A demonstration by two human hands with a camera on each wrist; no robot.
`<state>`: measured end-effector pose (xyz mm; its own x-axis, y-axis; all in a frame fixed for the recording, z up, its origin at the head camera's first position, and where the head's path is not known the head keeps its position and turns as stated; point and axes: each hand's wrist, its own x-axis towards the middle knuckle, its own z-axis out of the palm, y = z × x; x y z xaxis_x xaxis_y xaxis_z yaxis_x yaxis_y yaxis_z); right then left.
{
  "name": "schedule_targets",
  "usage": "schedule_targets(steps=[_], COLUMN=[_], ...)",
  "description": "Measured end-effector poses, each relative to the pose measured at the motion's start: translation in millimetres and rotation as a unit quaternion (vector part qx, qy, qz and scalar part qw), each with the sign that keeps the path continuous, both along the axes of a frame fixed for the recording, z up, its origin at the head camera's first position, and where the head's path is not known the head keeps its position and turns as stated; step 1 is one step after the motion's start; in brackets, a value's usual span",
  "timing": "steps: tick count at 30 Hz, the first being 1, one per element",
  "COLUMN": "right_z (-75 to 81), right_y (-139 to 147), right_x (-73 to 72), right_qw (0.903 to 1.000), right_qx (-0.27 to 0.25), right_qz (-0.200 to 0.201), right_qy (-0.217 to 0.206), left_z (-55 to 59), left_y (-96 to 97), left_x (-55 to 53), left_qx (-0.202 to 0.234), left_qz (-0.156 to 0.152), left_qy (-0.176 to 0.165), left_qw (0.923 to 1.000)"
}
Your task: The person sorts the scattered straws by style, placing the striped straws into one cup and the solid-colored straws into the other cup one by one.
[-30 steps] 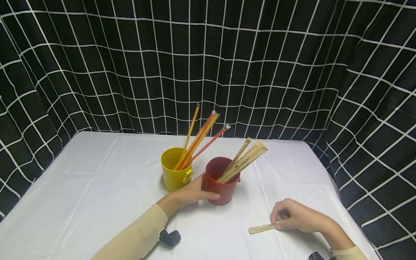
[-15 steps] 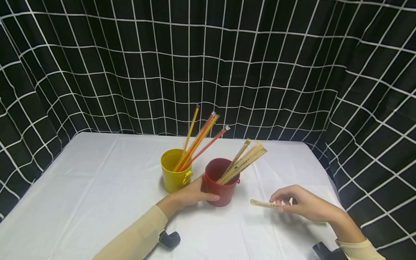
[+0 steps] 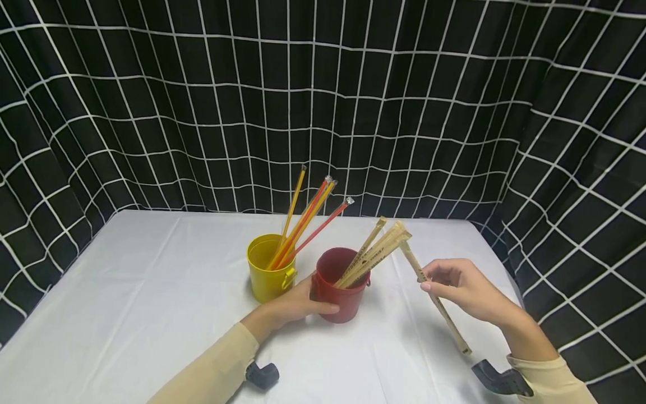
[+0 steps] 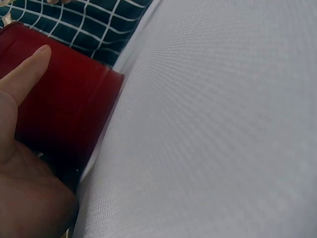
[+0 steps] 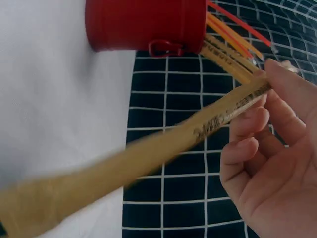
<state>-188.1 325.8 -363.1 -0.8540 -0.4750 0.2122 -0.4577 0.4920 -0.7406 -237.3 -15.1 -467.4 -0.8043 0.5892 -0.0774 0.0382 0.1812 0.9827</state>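
My left hand (image 3: 296, 303) holds the small red bucket (image 3: 345, 303), its thumb laid across the front wall and the other fingers hidden behind. In the left wrist view that thumb lies along the red wall. The bucket stands on the cloth, and several brown paper-wrapped straws (image 3: 375, 252) lean out of it to the right. Right of the bucket, my right hand (image 3: 466, 289) pinches another paper-wrapped straw (image 3: 444, 314) between thumb and fingers, above the table. It slants, upper end near the leaning straws' tips. Dark print shows on its wrapper (image 5: 218, 119) in the right wrist view.
A yellow bucket (image 3: 270, 283) stands just left of the red one, close to my left hand. Several orange, yellow and red straws (image 3: 300, 224) rise from it. White cloth (image 3: 166, 292) covers the table; a black curtain with white grid lines (image 3: 323, 106) surrounds it.
My right hand has lifted the paper-wrapped straw off the table and turned it from nearly level to steeply slanted, upper end towards the red bucket. My left hand stays on that bucket.
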Motion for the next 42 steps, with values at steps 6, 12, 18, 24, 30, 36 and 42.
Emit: schedule_targets(steps=[6,12,18,24,30,36,42], right_z=[5.2,11.2,14.3,20.2,28.3,29.6,28.9], right_y=[-3.5,-10.6,-17.8,-30.1,-42.6,-50.4,-51.7], right_x=[-4.6,-4.3,-5.7,-4.9,-6.6,-5.5,-3.3], right_qw=[0.9984,0.9931,0.9811,0.9629,0.9453,0.9242,0.9014], right_qx=[-0.055,-0.109,-0.191,-0.269,-0.324,-0.379,-0.429], right_qz=[-0.007,-0.036,-0.023,-0.021,-0.021,-0.034,-0.05], right_qy=[0.0,-0.022,-0.022,0.001,0.03,0.028,0.032], left_z=[-0.3,-0.8,-2.6,-4.5,-3.3,-1.9,-1.2], left_y=[1.0,0.4,-0.9,-1.8,-0.8,0.7,2.2], left_x=[-3.6,-1.8,-0.1,1.6,1.2,1.3,1.6], left_qx=[0.005,-0.002,-0.007,-0.009,-0.005,0.0,-0.003], left_qz=[-0.003,0.003,0.007,0.005,0.007,0.0,-0.003], left_qy=[0.01,0.003,-0.003,-0.011,-0.002,0.004,0.003], left_qw=[0.9999,1.0,0.9999,0.9999,1.0,1.0,1.0])
